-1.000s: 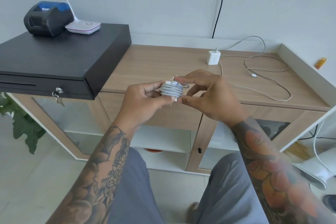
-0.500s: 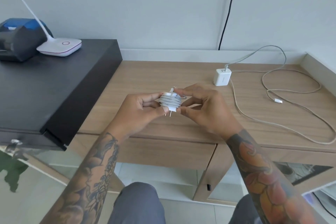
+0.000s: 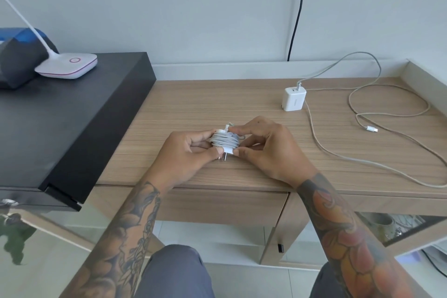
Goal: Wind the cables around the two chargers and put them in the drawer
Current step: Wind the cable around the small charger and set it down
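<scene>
One charger [image 3: 225, 141] was held up between both hands, just above the wooden desk [image 3: 193, 109]. Its grey cable was wrapped round and round it in neat loops, so this one looked almost done. The left hand [image 3: 186, 155] pinched it from the left side, with the thumb near the two metal prongs at the bottom. The right hand [image 3: 268, 147] pinched it from the right side, with a finger pressing on the top, where the plug end of the cable poked up (maybe tucking in the last bit, but that was a guess).

The second charger [image 3: 293, 98] sat on the desk, well away from the hands. Its long cable [image 3: 362, 113] lay loose in big loops across the desk, not wound at all.

The drawer [image 3: 217, 205] under the desk looked shut. So about half the winding was done. The other charger had to be wrapped, and both had to go into the drawer.
</scene>
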